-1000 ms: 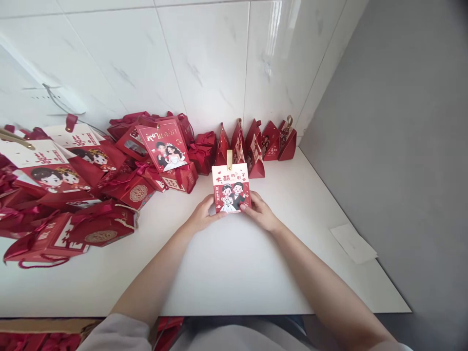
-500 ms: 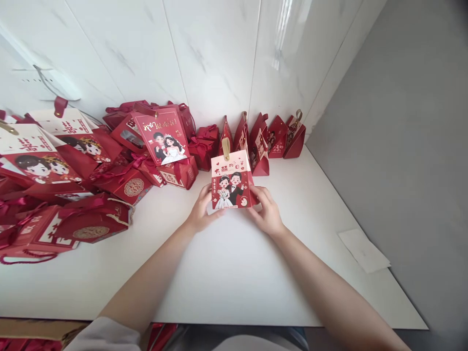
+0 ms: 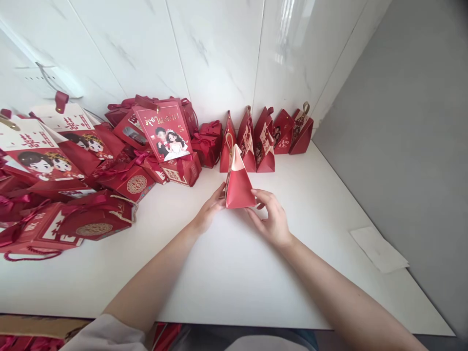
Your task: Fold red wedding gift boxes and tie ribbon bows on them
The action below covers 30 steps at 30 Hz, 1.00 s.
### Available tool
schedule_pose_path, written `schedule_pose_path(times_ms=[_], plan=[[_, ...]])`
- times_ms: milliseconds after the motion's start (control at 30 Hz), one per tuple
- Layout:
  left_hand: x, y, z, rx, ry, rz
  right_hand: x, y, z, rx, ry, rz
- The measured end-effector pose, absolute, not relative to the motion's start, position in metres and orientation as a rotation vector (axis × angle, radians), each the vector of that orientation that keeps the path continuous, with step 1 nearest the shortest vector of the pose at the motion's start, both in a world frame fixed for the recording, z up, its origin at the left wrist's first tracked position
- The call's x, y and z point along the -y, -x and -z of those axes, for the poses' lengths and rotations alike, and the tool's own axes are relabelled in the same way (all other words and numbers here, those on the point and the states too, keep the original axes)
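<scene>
Between my hands is a red and cream triangular gift box with a loop handle on top, its plain red side facing me. My left hand grips its left face, with the fingertips partly hidden behind it. On the other side, my right hand holds the lower right edge between thumb and fingers. Just behind it stands a row of similar boxes along the wall, among them a red box with a strap and a dark red box at the right end.
Many red gift boxes crowd the left of the white table, including a hexagonal box with rope handle and a card-fronted box. Folded white paper lies near the right edge. A grey panel borders the right side.
The held box has turned from its printed couple face to its plain red side. Both hands have shifted slightly right with it in view.
</scene>
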<state>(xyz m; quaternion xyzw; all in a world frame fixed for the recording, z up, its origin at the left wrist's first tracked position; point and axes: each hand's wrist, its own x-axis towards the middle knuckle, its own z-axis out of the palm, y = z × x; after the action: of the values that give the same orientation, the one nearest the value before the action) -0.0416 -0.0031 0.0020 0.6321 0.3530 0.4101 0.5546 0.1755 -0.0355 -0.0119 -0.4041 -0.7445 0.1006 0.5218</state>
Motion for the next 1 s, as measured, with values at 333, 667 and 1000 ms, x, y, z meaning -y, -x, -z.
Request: schedule_pose_path(times_ms=[333, 667, 1000], plan=[[0.010, 0.037, -0.001, -0.749, -1.531, -0.938, 0.044, -0.173, 0.006, 1.823, 0.892, -0.330], [0.016, 0.035, -0.007, -1.036, -1.954, -1.213, 0.038, -0.175, 0.009, 1.745, 1.101, -0.594], [0.014, 0.028, 0.001, -0.656, -1.201, -1.210, 0.038, -0.176, 0.008, 1.650, 0.979, -0.667]])
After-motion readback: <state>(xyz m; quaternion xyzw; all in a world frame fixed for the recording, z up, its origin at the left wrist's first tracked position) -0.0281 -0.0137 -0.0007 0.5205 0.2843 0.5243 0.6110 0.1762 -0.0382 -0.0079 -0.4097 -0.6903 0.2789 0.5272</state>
